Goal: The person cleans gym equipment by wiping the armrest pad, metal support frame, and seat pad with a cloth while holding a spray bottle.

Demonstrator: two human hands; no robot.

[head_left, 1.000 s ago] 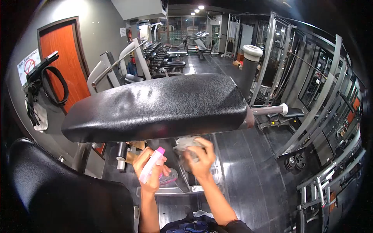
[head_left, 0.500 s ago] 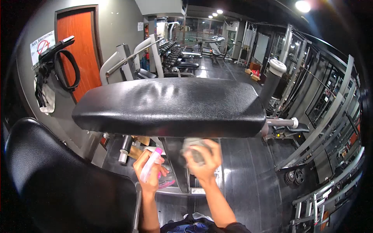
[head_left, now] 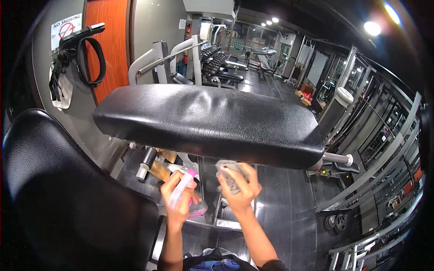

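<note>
My left hand is closed round a spray bottle with a pink and clear trigger head, its see-through body tilted to the right. In my right hand is a crumpled grey cloth, with the fingers wrapped over it. Both hands are below the near edge of a long black padded bench. The cloth is close to the bench's lower edge; whether it touches there I cannot tell. Light creases show on the pad's upper face.
A black seat back fills the lower left. The machine's metal post stands between my hands. On the right is a padded roller, with metal racks beyond. A belt hangs on the left wall. Dumbbells line the back.
The view has turned and tilted, so the bench appears slanted down to the right. Both hands keep their holds; the right hand and cloth look less blurred.
</note>
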